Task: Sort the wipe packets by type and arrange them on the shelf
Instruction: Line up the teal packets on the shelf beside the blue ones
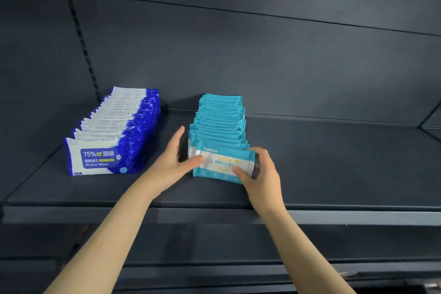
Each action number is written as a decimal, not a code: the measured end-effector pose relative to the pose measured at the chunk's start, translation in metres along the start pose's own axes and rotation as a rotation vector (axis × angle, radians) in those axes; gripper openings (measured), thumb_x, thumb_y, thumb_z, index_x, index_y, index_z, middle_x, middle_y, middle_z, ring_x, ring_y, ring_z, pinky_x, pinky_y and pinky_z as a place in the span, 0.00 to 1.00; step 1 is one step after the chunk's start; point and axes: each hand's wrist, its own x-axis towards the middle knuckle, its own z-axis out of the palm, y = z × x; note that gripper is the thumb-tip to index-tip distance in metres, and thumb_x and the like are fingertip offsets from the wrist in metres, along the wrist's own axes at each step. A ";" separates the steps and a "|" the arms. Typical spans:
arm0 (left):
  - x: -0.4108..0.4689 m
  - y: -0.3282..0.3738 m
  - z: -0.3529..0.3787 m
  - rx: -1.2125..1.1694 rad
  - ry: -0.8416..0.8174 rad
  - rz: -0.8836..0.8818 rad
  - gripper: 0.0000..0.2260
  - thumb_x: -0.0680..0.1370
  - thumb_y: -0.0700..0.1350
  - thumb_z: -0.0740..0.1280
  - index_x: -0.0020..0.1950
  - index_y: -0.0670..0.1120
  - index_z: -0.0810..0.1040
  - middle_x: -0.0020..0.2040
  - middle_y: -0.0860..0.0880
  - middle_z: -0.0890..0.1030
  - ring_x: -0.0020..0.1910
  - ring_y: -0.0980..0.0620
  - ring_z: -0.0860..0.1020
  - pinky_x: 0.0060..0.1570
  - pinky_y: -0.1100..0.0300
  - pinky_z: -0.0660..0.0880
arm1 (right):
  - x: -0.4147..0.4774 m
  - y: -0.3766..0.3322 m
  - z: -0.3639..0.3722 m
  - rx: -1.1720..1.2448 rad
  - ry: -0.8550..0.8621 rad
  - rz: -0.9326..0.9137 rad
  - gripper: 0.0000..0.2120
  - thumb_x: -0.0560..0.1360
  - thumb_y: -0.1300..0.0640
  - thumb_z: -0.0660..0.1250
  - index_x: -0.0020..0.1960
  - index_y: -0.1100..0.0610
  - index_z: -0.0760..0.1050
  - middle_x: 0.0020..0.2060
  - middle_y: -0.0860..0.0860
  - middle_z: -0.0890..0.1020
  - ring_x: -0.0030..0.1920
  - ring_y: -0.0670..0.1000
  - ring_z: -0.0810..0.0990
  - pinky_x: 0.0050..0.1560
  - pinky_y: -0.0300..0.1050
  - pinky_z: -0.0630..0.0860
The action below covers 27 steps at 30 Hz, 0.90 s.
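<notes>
On the dark grey metal shelf (334,162), the row of blue-and-white alcohol wipe packets (114,136) stood at the left. My left hand (175,160) braced, fingers straight, the row of teal wipe packets (220,117). The front teal-and-white packet (223,162) lay crosswise, and my right hand (261,174) pinched its right end.

One dark-blue packet row (114,131), one teal packet row (220,122).

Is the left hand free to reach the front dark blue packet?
Probably yes: the left hand only rests open against the teal packet, and bare shelf separates it from the front dark blue packet.
</notes>
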 end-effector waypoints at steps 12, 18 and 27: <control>0.000 -0.001 0.015 0.280 -0.077 0.092 0.42 0.79 0.48 0.67 0.76 0.69 0.38 0.77 0.66 0.59 0.73 0.61 0.64 0.74 0.51 0.63 | 0.006 -0.004 -0.005 -0.074 0.012 -0.010 0.29 0.76 0.54 0.73 0.73 0.44 0.65 0.51 0.45 0.82 0.55 0.45 0.80 0.58 0.40 0.76; 0.000 -0.003 0.013 0.301 -0.065 0.090 0.40 0.80 0.46 0.66 0.77 0.67 0.40 0.76 0.64 0.63 0.72 0.59 0.67 0.72 0.52 0.65 | 0.010 -0.005 -0.003 -0.095 -0.015 0.003 0.30 0.75 0.53 0.74 0.73 0.46 0.65 0.48 0.42 0.80 0.47 0.38 0.78 0.48 0.25 0.72; -0.034 0.031 0.028 0.110 0.258 0.177 0.35 0.78 0.48 0.69 0.79 0.58 0.54 0.75 0.65 0.60 0.74 0.61 0.61 0.73 0.56 0.61 | -0.007 -0.018 -0.056 0.257 0.080 0.095 0.29 0.75 0.50 0.74 0.73 0.47 0.68 0.70 0.49 0.75 0.68 0.46 0.74 0.69 0.45 0.72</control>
